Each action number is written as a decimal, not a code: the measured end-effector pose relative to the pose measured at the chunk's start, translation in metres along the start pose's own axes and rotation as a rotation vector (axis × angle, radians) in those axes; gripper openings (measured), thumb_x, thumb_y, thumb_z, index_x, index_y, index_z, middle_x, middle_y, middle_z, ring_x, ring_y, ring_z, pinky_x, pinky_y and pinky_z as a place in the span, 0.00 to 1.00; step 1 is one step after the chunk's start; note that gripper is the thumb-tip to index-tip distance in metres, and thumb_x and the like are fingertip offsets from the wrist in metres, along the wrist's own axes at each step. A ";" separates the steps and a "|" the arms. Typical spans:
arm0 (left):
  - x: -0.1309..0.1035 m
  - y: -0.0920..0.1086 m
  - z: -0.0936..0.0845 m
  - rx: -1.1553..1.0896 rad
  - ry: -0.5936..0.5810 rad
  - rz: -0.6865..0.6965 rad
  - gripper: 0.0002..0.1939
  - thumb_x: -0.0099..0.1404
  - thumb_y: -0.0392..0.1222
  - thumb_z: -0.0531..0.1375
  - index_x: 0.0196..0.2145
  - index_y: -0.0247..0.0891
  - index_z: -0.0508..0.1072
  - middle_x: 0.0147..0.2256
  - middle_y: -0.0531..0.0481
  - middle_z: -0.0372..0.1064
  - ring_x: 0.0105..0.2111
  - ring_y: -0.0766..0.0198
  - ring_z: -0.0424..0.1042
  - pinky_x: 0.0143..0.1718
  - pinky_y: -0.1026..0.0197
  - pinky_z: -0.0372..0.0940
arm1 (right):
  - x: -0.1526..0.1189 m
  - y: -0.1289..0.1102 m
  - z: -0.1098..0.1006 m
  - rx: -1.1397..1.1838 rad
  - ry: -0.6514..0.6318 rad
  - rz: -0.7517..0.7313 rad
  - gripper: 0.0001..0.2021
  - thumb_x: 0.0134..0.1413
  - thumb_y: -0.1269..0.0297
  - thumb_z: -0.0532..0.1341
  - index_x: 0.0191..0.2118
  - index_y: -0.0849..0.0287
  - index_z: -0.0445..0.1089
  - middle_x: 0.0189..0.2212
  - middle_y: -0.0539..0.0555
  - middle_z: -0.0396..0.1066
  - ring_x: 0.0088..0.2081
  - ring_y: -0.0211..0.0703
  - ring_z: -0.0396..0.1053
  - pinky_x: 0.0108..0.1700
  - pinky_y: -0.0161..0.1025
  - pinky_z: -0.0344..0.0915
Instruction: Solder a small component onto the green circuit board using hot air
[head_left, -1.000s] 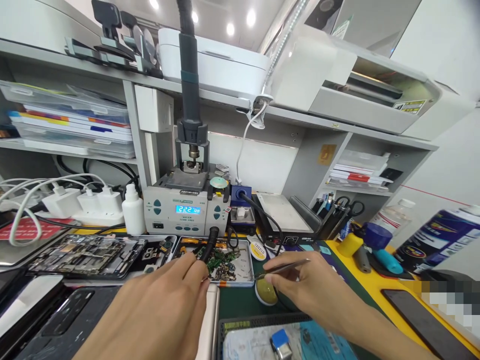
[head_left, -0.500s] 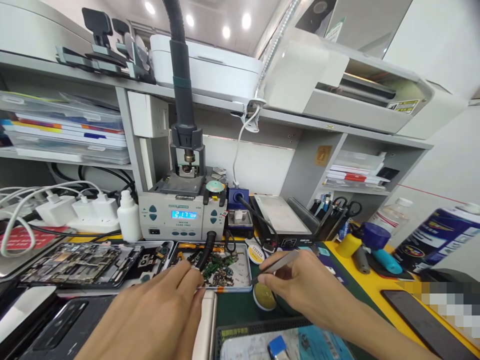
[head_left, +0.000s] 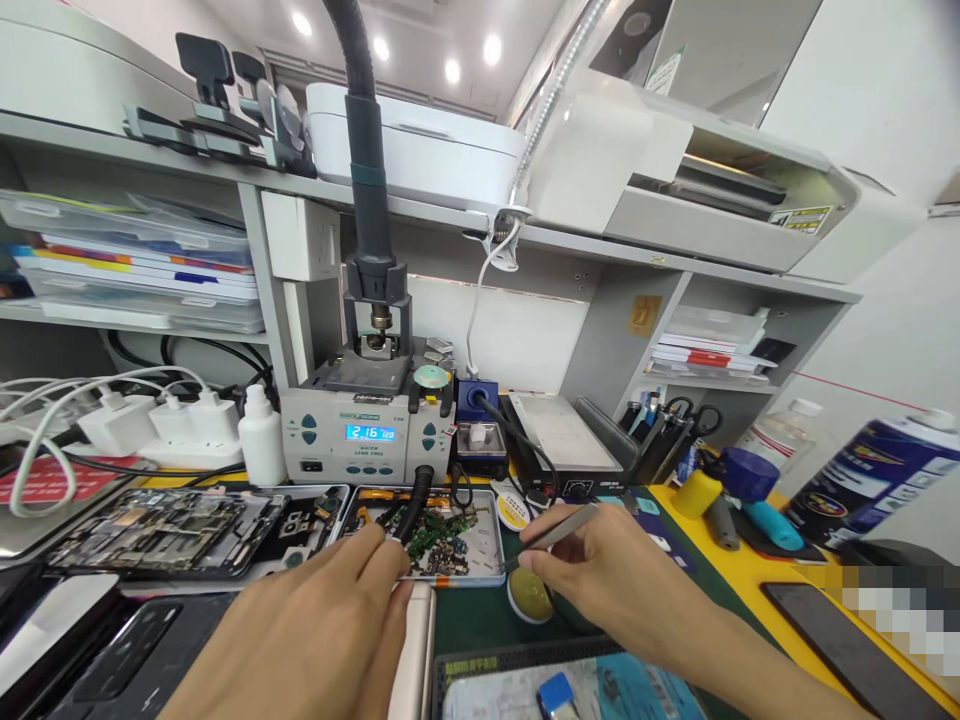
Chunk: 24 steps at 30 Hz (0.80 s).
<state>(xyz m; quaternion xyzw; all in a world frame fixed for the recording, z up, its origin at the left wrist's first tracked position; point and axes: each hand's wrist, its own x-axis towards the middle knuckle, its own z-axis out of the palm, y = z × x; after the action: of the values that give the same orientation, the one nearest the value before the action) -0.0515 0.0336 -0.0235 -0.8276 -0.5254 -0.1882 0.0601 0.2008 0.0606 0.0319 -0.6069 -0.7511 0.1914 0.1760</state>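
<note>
My left hand (head_left: 322, 620) is closed at the near edge of a white tray (head_left: 491, 520) full of small circuit parts (head_left: 442, 535); what its fingers hold is hidden. My right hand (head_left: 592, 560) pinches grey tweezers (head_left: 566, 526), their tips pointing down-left at the tray's right corner. Just below those tips sits a small round pot (head_left: 530, 594) of yellowish paste. A black hose (head_left: 415, 505) runs from the rework station (head_left: 364, 430), whose lit display reads 216, down toward my left fingers.
Opened phone boards (head_left: 165, 530) and dark phones (head_left: 142, 650) lie at the left. A repair mat with a blue block (head_left: 555, 692) is at the front. Bottles, a yellow container (head_left: 699, 492) and a dark phone (head_left: 832, 640) stand or lie at the right.
The camera view has shifted slightly. Both hands keep nearly the same pose, and the station's display has gone from 217 to 216.
</note>
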 end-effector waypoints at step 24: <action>0.008 0.012 -0.023 0.003 -0.234 -0.078 0.27 0.72 0.41 0.36 0.41 0.43 0.75 0.39 0.42 0.76 0.35 0.46 0.79 0.32 0.43 0.72 | 0.002 0.001 0.005 0.044 0.017 -0.009 0.20 0.58 0.63 0.60 0.16 0.59 0.67 0.31 0.53 0.77 0.19 0.35 0.56 0.22 0.39 0.48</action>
<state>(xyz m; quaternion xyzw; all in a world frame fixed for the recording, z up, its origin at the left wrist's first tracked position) -0.0435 0.0286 0.0025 -0.8227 -0.5609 -0.0918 -0.0078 0.1990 0.0626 0.0269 -0.6011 -0.7478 0.2018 0.1966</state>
